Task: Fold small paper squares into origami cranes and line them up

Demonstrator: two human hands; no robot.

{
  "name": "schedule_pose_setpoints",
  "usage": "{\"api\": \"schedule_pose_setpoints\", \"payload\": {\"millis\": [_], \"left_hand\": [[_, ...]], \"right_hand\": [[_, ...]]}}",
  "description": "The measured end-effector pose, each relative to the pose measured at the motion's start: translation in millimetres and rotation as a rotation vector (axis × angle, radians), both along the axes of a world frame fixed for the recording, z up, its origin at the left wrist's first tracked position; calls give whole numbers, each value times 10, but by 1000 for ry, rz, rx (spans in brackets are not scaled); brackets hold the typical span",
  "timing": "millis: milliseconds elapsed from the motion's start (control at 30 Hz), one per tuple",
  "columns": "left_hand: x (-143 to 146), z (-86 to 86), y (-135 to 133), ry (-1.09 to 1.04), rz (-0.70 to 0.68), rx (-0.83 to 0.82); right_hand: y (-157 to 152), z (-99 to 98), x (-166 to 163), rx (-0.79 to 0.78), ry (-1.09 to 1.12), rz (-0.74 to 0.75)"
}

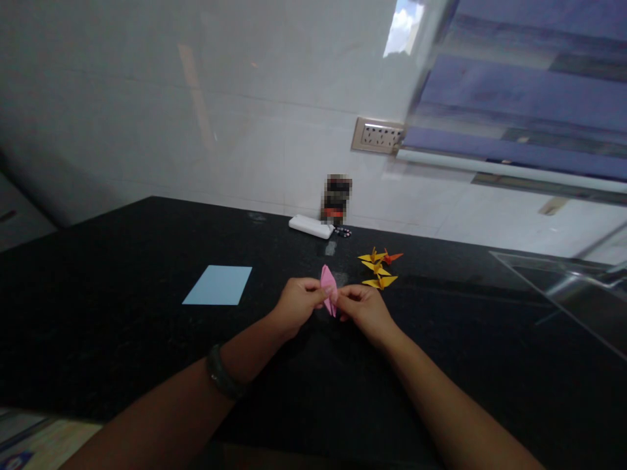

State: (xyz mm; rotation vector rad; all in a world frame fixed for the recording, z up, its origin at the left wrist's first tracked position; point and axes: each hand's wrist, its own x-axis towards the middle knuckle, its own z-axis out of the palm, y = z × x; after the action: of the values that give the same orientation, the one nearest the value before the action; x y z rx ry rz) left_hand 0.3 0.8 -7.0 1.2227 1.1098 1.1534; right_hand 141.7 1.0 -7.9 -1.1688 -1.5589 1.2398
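Between my two hands is a piece of pink folded origami paper [328, 282], narrow and pointed at its upper and lower ends. My left hand [298, 301] pinches its left side between thumb and fingers. On the right side my right hand [363, 308] grips it the same way, the fingertips of both hands close together. Just beyond my right hand several folded paper cranes [376, 267] stand on the counter, yellow ones and an orange one. Left of my left hand lies a flat light-blue paper square [218, 285].
The black countertop [122, 261] runs along a tiled wall. At its back lie a white power bank [311, 226] with a beaded strap and an upright phone-like thing, blurred out. A sink [588, 294] is at the right, below a purple blind [514, 85]. A socket panel [377, 136] sits on the wall.
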Motion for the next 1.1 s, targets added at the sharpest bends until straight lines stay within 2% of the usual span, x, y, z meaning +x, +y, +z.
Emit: {"api": "schedule_pose_setpoints", "payload": {"millis": [133, 267, 400, 533, 700, 900, 1000, 1100], "left_hand": [[1, 23, -7, 73, 57, 116], [7, 41, -25, 91, 33, 184], [15, 66, -54, 15, -32, 118], [28, 98, -86, -128, -126, 32], [19, 88, -57, -190, -88, 1], [-4, 29, -3, -103, 10, 60], [-19, 19, -3, -50, 8, 103], [-52, 37, 9, 91, 56, 220]], "right_hand": [[-20, -40, -32, 32, -77, 30], [-43, -49, -48, 22, -61, 52], [-63, -26, -50, -65, 24, 52], [-76, -9, -63, -68, 86, 58], [-70, 10, -55, -106, 101, 110], [-63, 11, -27, -87, -21, 158], [-56, 4, -13, -94, -24, 171], [-29, 26, 20, -125, 28, 174]]}}
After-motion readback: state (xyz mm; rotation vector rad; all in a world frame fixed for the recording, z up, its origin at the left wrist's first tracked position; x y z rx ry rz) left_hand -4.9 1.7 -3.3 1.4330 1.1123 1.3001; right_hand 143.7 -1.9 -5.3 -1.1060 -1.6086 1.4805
